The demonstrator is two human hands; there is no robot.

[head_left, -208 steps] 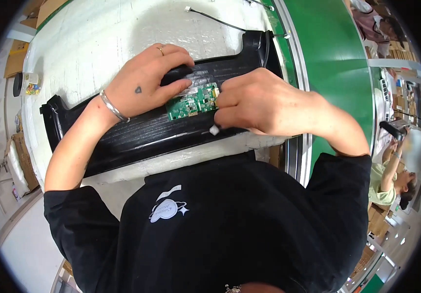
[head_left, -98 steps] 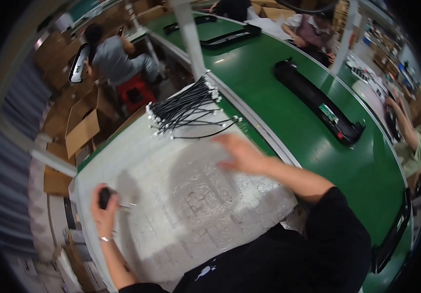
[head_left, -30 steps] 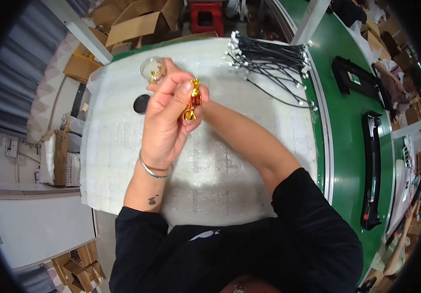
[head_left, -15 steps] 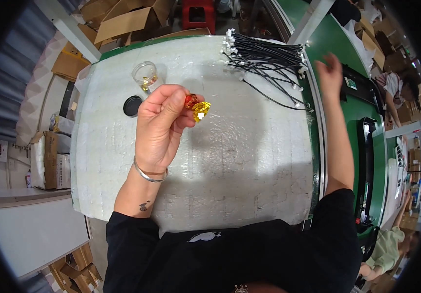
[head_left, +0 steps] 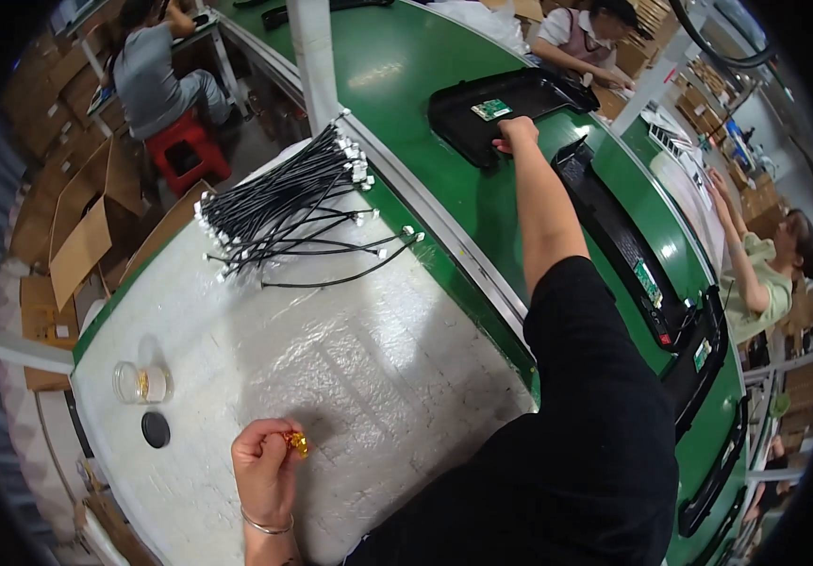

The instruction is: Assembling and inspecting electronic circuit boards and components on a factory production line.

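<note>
My left hand (head_left: 265, 459) is closed in a pinch over the pale work surface (head_left: 369, 377). A crinkled gold-and-red foil wrapper (head_left: 298, 443) sticks out from its fingertips; whether anything is inside it is hidden. To the left of this hand are a clear jar (head_left: 128, 381) with gold bits in it, lying on its side or tilted, and a round black lid (head_left: 155, 429). My right arm stretches far across the green line. There my right hand (head_left: 520, 135) has its fingers curled at the near rim of a black plastic housing (head_left: 458, 118), which carries a green circuit board (head_left: 491, 109).
A bundle of black cables (head_left: 279, 203) with white connectors lies at the far edge. Beyond the metal rail (head_left: 444, 222), more black housings (head_left: 605, 203) rest on the green belt (head_left: 388, 80). A white post (head_left: 312, 57) rises beside it. Several people work nearby; one sits on a red stool (head_left: 185, 151).
The view has swung right. My right hand has reached farther out to the black housing, its fingers now curled. My left hand still pinches the foil wrapper, lower in the view.
</note>
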